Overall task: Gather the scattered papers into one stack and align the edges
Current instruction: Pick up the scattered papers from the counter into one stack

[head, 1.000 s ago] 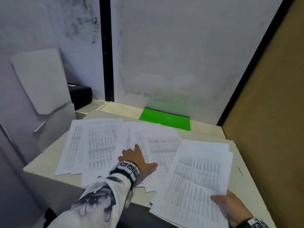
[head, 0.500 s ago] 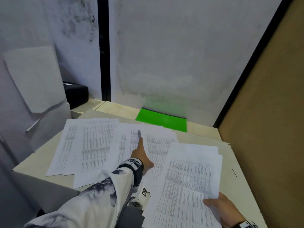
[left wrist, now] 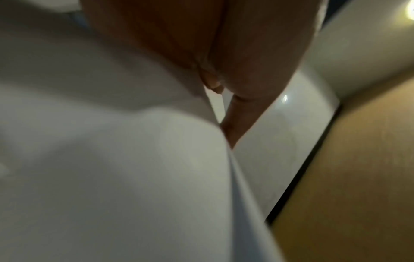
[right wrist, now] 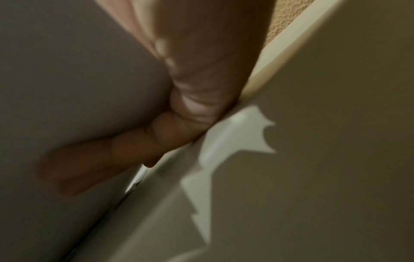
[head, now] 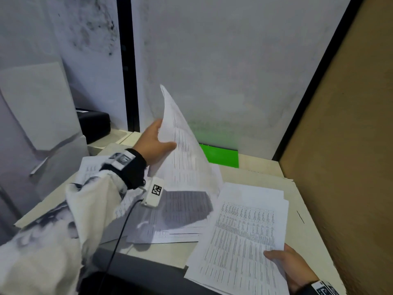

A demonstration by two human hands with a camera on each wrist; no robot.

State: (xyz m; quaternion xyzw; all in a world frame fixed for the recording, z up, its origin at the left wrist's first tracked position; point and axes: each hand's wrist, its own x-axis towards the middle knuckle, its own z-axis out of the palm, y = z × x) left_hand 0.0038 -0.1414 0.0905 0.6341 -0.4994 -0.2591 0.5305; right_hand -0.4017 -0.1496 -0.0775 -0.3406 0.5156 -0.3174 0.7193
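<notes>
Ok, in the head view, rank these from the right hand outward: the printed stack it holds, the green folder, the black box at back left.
1. Printed paper stack: in the right hand, at the near right of the desk.
2. Flat green folder: far edge of the desk, against the wall.
3. Black box: back left corner, farthest.

The left arm wears a loose white sleeve [head: 70,220] with grey and black smudgy patterns on it. At the wrist sits a wide black band [head: 136,169]. On top of the band is a white tag [head: 122,159] with black square marks. A small white box [head: 153,192] hangs under the wrist, and it has a black-and-white square code on it. A thin black cable [head: 119,237] runs from the box down along the sleeve. The right wrist has a black band [head: 319,289] too, with a white tag that has black squares.
</notes>
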